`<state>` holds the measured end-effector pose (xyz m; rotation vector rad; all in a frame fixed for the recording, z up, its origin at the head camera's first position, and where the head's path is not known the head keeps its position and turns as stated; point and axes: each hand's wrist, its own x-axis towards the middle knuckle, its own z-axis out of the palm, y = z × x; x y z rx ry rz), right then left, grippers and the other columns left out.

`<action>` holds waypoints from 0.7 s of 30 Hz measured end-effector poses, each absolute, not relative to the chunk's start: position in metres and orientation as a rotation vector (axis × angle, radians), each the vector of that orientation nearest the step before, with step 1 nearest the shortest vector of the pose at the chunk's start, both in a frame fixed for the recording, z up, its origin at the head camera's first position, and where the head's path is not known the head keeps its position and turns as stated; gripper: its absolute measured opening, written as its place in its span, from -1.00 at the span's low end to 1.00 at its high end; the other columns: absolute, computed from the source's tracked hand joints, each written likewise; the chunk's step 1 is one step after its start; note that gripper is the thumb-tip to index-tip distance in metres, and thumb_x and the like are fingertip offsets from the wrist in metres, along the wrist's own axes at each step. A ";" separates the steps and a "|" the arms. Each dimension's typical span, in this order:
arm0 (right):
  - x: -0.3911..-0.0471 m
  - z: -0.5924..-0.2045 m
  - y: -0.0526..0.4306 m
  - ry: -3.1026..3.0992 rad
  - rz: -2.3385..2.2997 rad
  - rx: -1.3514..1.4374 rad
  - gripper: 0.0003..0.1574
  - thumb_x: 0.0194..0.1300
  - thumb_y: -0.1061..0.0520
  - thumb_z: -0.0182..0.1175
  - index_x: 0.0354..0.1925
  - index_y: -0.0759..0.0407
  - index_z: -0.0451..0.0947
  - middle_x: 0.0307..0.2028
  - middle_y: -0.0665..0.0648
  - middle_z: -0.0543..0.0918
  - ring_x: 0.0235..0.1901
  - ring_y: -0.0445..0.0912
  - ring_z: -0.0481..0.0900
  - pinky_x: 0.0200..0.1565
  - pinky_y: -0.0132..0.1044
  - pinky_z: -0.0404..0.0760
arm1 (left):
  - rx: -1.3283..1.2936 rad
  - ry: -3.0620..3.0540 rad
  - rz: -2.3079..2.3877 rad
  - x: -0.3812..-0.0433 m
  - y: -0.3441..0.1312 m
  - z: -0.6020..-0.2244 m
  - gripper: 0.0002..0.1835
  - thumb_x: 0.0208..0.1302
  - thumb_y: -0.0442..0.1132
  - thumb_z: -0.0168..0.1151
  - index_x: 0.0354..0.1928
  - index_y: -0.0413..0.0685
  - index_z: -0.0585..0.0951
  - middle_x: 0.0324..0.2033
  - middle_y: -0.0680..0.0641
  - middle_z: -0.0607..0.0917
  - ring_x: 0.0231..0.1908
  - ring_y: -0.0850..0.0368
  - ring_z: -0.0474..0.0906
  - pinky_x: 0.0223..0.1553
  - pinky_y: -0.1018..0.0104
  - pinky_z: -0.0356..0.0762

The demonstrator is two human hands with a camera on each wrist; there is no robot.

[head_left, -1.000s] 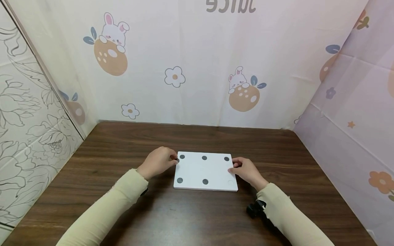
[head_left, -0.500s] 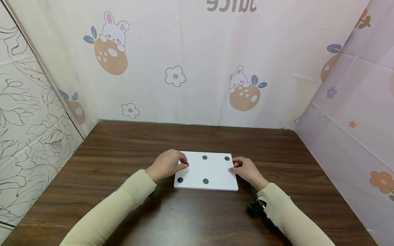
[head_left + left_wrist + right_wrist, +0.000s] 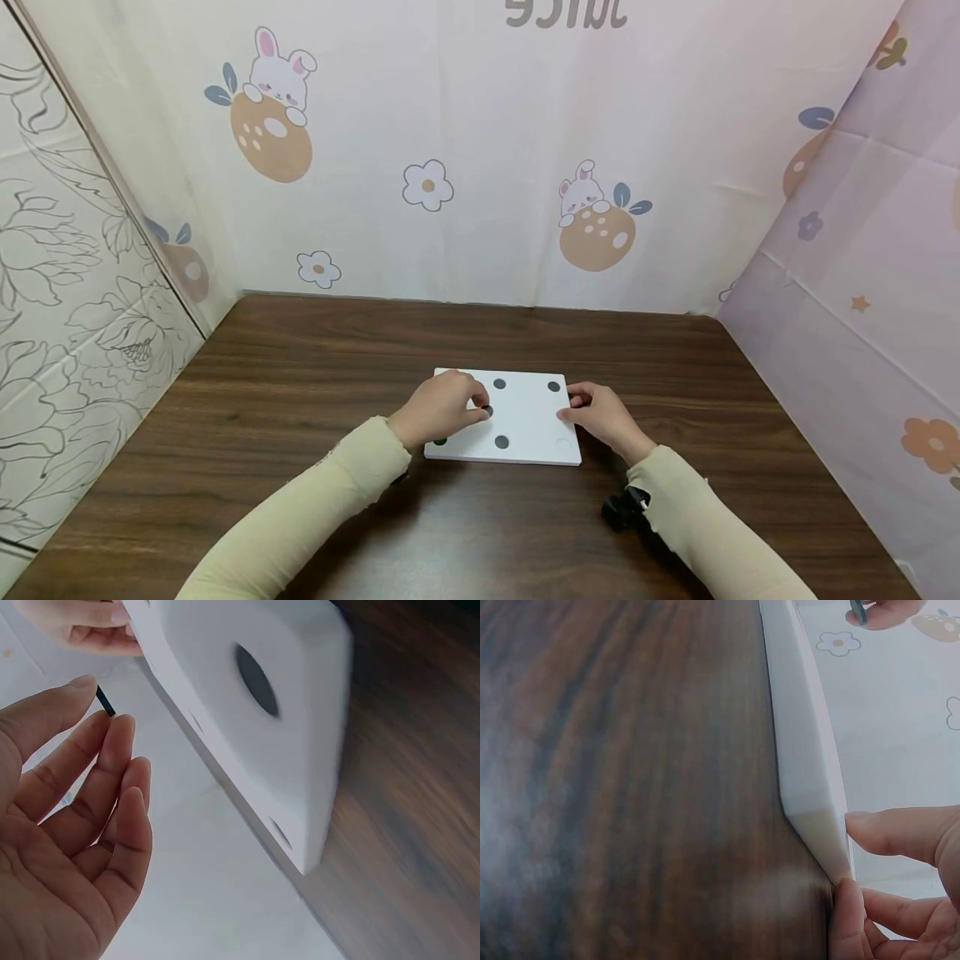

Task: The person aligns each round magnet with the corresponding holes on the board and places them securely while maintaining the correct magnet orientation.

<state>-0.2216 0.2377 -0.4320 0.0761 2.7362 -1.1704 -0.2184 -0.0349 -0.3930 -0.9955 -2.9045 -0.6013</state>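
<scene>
A white rectangular slab lies on the table, with several dark round discs set in its face, such as one at the bottom middle. A faint round mark shows near its lower right corner. Over the slab's left half, my left hand pinches a thin dark disc between thumb and fingertips, held above the surface. My right hand grips the slab's right edge, thumb on the top face and fingers at the side. The left hand hides the slab's upper left part in the head view.
The brown wood-grain table surrounds the slab. A printed curtain stands behind, with others at the left and right. A black wrist-worn device is at the right sleeve's cuff.
My left hand has moved right, from beside the slab's left edge to above its face, carrying the pinched disc. The right hand and the slab have stayed in place.
</scene>
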 end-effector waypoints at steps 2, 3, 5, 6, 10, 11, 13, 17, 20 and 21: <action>-0.222 -0.432 0.238 2.733 -1.172 0.081 -0.39 0.08 0.08 0.32 0.08 0.28 0.42 -0.23 0.16 0.49 -0.28 -0.03 0.38 -0.28 -0.31 0.39 | -1.022 -2.902 -0.600 -0.218 -0.029 -0.393 -0.95 0.12 -0.11 0.28 -0.37 0.17 0.69 -0.41 0.23 0.66 -0.43 0.33 0.46 -0.42 0.44 0.41; -0.222 -0.433 0.239 2.733 -1.171 0.080 -0.39 0.09 0.08 0.31 0.08 0.28 0.42 -0.23 0.16 0.49 -0.27 -0.03 0.39 -0.28 -0.31 0.39 | -1.042 -2.895 -0.600 -0.217 -0.027 -0.393 -0.95 0.12 -0.12 0.28 -0.37 0.16 0.69 -0.41 0.23 0.66 -0.43 0.33 0.47 -0.43 0.45 0.41; -0.223 -0.433 0.239 2.734 -1.168 0.075 -0.38 0.09 0.07 0.31 0.08 0.28 0.42 -0.23 0.16 0.49 -0.28 -0.03 0.38 -0.28 -0.30 0.39 | -1.076 -2.887 -0.599 -0.217 -0.021 -0.394 -0.94 0.13 -0.12 0.28 -0.37 0.15 0.69 -0.41 0.22 0.67 -0.40 0.32 0.50 -0.40 0.46 0.42; -0.223 -0.433 0.239 2.732 -1.168 0.081 -0.38 0.09 0.07 0.32 0.08 0.27 0.42 -0.22 0.15 0.49 -0.27 -0.03 0.38 -0.28 -0.30 0.39 | -1.091 -2.881 -0.597 -0.216 -0.018 -0.394 -0.94 0.13 -0.13 0.28 -0.37 0.14 0.70 -0.41 0.22 0.67 -0.39 0.32 0.51 -0.39 0.47 0.43; -0.223 -0.433 0.239 2.739 -1.161 0.085 -0.38 0.08 0.07 0.32 0.08 0.27 0.42 -0.22 0.16 0.49 -0.28 -0.03 0.39 -0.29 -0.29 0.39 | -1.129 -2.862 -0.570 -0.214 -0.006 -0.394 -0.92 0.13 -0.12 0.28 -0.35 0.12 0.70 -0.42 0.21 0.66 -0.37 0.31 0.48 -0.35 0.47 0.42; -0.223 -0.433 0.239 2.740 -1.162 0.089 -0.38 0.08 0.07 0.32 0.08 0.27 0.42 -0.23 0.16 0.49 -0.28 -0.03 0.39 -0.28 -0.29 0.39 | -1.135 -2.857 -0.553 -0.213 -0.003 -0.394 -0.92 0.13 -0.12 0.28 -0.35 0.12 0.70 -0.43 0.22 0.66 -0.38 0.31 0.46 -0.36 0.47 0.41; -0.223 -0.433 0.239 2.748 -1.159 0.093 -0.39 0.07 0.07 0.32 0.07 0.27 0.43 -0.24 0.16 0.50 -0.29 -0.03 0.39 -0.29 -0.30 0.39 | -1.149 -2.853 -0.524 -0.212 0.004 -0.393 -0.90 0.13 -0.10 0.28 -0.35 0.12 0.70 -0.44 0.21 0.65 -0.39 0.31 0.44 -0.38 0.48 0.40; -0.224 -0.434 0.239 2.751 -1.156 0.086 -0.40 0.08 0.08 0.32 0.07 0.28 0.43 -0.24 0.16 0.51 -0.28 -0.04 0.40 -0.28 -0.31 0.40 | -1.180 -2.858 -0.486 -0.209 0.016 -0.393 -0.88 0.13 -0.07 0.28 -0.32 0.12 0.70 -0.41 0.19 0.65 -0.36 0.29 0.45 -0.42 0.49 0.40; -0.224 -0.434 0.239 2.749 -1.163 0.067 -0.40 0.09 0.08 0.31 0.07 0.29 0.43 -0.22 0.16 0.51 -0.27 -0.04 0.41 -0.27 -0.31 0.41 | -1.202 -2.852 -0.466 -0.207 0.025 -0.395 -0.87 0.14 -0.06 0.28 -0.30 0.12 0.70 -0.37 0.17 0.65 -0.34 0.27 0.47 -0.42 0.48 0.41; -0.224 -0.434 0.239 2.748 -1.168 0.061 -0.41 0.09 0.09 0.30 0.07 0.29 0.43 -0.22 0.16 0.51 -0.27 -0.04 0.41 -0.27 -0.31 0.42 | -1.211 -2.847 -0.459 -0.207 0.028 -0.395 -0.87 0.14 -0.06 0.28 -0.30 0.12 0.70 -0.36 0.16 0.65 -0.34 0.27 0.48 -0.42 0.48 0.42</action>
